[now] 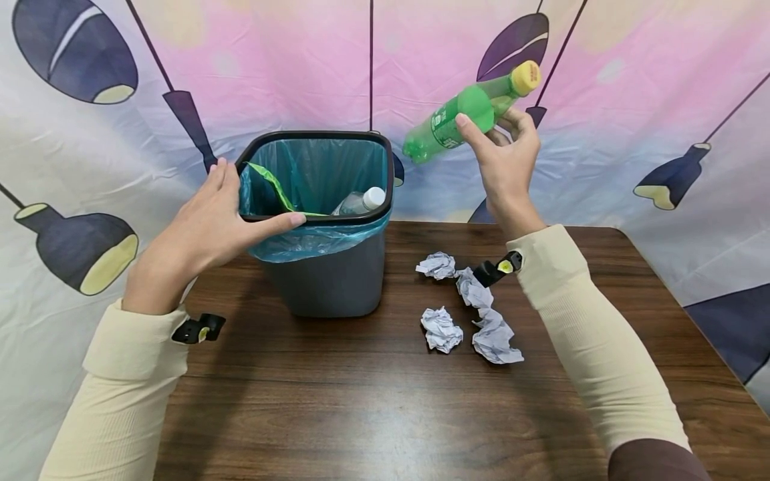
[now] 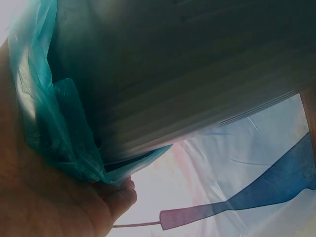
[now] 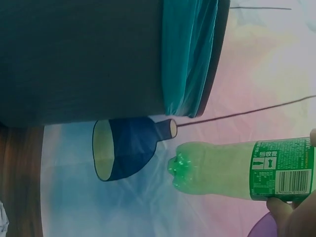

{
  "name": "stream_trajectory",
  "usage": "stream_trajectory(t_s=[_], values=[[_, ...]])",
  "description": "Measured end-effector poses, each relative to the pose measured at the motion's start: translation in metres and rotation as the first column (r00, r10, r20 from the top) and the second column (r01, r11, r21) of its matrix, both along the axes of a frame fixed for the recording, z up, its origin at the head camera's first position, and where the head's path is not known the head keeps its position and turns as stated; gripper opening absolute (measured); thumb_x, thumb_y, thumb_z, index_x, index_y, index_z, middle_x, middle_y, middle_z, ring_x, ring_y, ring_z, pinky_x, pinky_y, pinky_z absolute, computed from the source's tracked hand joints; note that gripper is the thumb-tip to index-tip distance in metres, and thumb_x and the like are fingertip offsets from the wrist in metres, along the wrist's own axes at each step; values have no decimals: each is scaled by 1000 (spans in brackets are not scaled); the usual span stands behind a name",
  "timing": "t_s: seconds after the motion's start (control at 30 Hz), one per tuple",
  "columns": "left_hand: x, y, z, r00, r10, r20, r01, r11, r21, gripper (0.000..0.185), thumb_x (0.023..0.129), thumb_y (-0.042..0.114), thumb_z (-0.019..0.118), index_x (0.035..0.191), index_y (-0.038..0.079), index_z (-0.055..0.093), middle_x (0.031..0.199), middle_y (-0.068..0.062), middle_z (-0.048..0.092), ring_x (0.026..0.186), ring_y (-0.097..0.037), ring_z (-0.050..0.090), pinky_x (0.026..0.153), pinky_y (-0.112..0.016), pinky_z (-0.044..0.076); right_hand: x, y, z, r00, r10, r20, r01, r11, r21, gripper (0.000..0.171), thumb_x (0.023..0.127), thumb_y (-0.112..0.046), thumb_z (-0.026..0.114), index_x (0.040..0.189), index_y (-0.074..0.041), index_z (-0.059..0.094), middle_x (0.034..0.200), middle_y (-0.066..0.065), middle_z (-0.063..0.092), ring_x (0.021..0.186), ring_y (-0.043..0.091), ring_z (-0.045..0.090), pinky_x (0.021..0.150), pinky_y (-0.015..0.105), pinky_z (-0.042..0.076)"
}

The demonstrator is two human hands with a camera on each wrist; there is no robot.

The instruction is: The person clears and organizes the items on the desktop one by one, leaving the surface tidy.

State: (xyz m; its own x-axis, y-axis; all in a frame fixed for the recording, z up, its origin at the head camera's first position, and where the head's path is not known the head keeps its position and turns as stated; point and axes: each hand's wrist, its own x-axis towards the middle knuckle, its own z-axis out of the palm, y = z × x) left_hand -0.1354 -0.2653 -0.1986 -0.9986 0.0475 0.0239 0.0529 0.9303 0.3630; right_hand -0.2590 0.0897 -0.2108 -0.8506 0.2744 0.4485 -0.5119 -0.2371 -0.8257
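My right hand (image 1: 508, 153) grips a green plastic bottle (image 1: 448, 123) with a yellow cap, held tilted in the air to the right of the trash can (image 1: 331, 280). Its base points down and left toward the can; in the right wrist view the bottle's label (image 3: 281, 168) shows a barcode. My left hand (image 1: 207, 227) holds the can's rim at the near left corner, with the thumb along the front edge. A blue-green bag (image 1: 313, 244) lines the grey can. Inside lie a clear bottle with a white cap (image 1: 373, 198) and a bright green strip (image 1: 273, 184).
Several crumpled paper balls (image 1: 442, 329) lie on the dark wooden table (image 1: 385, 401) to the right of the can. Behind the table hangs a patterned cloth (image 1: 289, 60) with printed lamps. The table's right edge slopes away past my right forearm.
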Motion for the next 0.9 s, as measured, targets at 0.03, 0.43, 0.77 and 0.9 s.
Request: stream_trajectory(t_s=[0.03,0.43,0.77,0.9], values=[[0,0,0,1000,0,0,0,1000,0,128,85,80,53,157,1,-16,164,-19,-21,152,-37,-17,117,-67,4,1,-1,1,1000,2,-6,-2,1000,-10,55,76,-6,88,121,0,57,119,11,58,110,28,66,96,32,54],[0,-1,-1,1000,-5,-3,5,1000,-6,126,85,80,53,157,1,-15,164,-17,-21,152,-36,-17,117,-66,3,14,-14,12,995,50,-85,-59,992,-110,49,74,0,87,113,0,57,113,13,57,101,27,67,95,36,55],[1,-1,0,1000,-5,-8,5,1000,-9,126,86,80,53,158,0,-13,164,-18,-21,152,-36,-17,118,-65,2,17,-19,18,992,69,-109,-83,988,-130,50,76,1,85,117,2,57,116,14,58,104,29,67,96,36,54],[1,-1,0,1000,-4,-6,4,1000,-10,126,85,80,53,158,-1,-12,164,-18,-22,152,-36,-17,118,-65,2,18,-20,20,991,69,-113,-85,985,-147,49,76,1,85,115,2,57,115,14,58,102,28,68,95,36,55]])
